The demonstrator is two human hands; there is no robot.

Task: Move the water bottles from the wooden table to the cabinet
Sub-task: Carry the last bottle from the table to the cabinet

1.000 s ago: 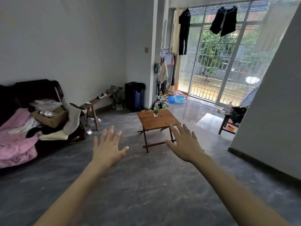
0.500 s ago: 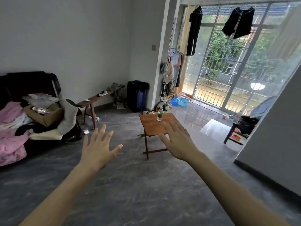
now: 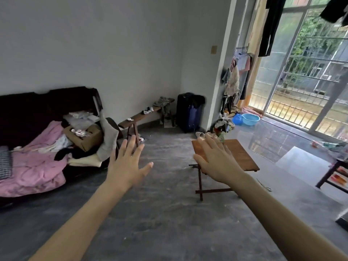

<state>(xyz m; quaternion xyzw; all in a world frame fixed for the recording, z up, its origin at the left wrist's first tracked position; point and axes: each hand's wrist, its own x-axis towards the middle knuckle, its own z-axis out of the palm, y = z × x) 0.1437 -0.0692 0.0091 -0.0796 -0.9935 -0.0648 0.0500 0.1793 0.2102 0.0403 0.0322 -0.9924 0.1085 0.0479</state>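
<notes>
Both arms are stretched forward at mid-frame. The left hand [image 3: 126, 163] is spread wide, fingers straight, holding nothing, over bare floor [image 3: 169, 223]. The right hand [image 3: 216, 159] is likewise wide and empty, in front of the wooden counter [image 3: 243, 157] right of centre. One bottle [image 3: 222, 136] stands at the counter's far edge, partly hidden behind the right fingertips. A sofa [image 3: 28, 110] piled with pink bedding fills the left. A suitcase [image 3: 189, 112] stands against the far wall.

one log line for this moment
phase: approach | left hand: open, empty | right hand: open, empty | clear plastic water bottle: on small wooden table
</notes>
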